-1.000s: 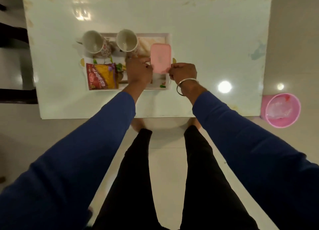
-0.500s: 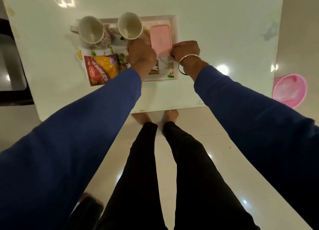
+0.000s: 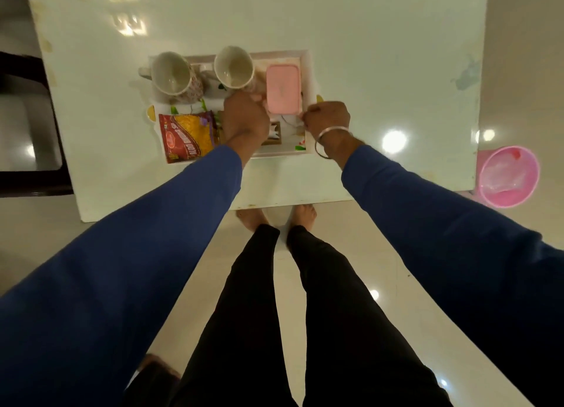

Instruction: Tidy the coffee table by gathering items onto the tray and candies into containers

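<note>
White coffee table (image 3: pixel 381 55) is carrying the tray (image 3: pixel 307 70). At the tray's near edge the snack packet (image 3: pixel 187 136) is lying; the left hand (image 3: pixel 245 118) and right hand (image 3: pixel 328 116) are curling by the pink container (image 3: pixel 283 89), fingertips hidden, grip unclear. Beyond, two mugs (image 3: pixel 172 73) are standing.

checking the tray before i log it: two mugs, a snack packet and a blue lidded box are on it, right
Not quite. The head view shows the lidded box is pink, not blue. The two mugs and the snack packet are on the tray as you say.
</note>
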